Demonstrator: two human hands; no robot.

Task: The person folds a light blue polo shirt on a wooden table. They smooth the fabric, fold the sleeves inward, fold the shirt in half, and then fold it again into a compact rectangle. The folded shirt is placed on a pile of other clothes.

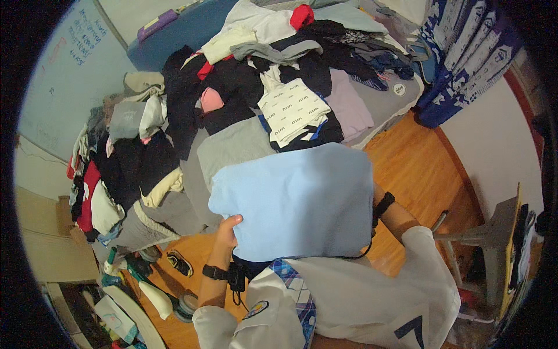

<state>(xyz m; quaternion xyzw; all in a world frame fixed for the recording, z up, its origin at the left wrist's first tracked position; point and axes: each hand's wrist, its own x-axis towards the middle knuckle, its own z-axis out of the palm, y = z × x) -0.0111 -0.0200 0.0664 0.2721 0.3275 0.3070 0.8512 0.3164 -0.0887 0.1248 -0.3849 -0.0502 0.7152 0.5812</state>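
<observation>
A light blue folded garment is held up in front of me, spread flat into a broad rectangle. My left hand grips its lower left side, thumb on top and fingers underneath. My right hand is at the right edge, mostly hidden behind the cloth, so its fingers do not show. Just beyond the garment lie a folded grey garment and a white patterned folded garment on the bed. A mauve folded garment lies to their right.
Heaps of dark clothes cover much of the bed, with more piled at its left end. A blue patterned curtain hangs at the right. A grey plastic chair stands right of me. A shoe lies on the wooden floor.
</observation>
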